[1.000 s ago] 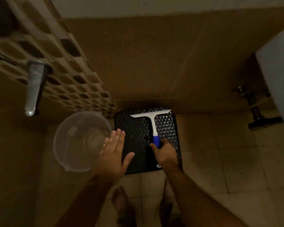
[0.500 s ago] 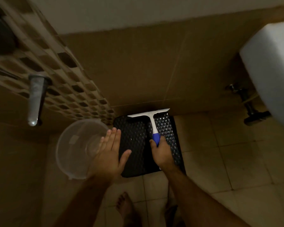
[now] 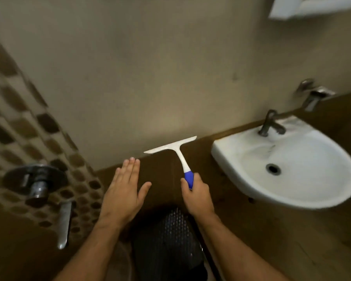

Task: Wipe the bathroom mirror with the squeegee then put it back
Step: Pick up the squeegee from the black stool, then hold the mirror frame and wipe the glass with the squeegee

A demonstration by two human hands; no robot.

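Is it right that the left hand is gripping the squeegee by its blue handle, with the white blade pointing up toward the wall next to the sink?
Not quite. The head view shows the right hand gripping the squeegee by its blue handle; the left hand is open and empty. The rest holds: the white blade points up toward the wall, beside the sink.

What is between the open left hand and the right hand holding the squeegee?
Nothing; the head view shows only brown wall tile between the left hand and right hand gripping the squeegee.

A dark woven stool point(image 3: 170, 242) stands below, nothing visible on it.
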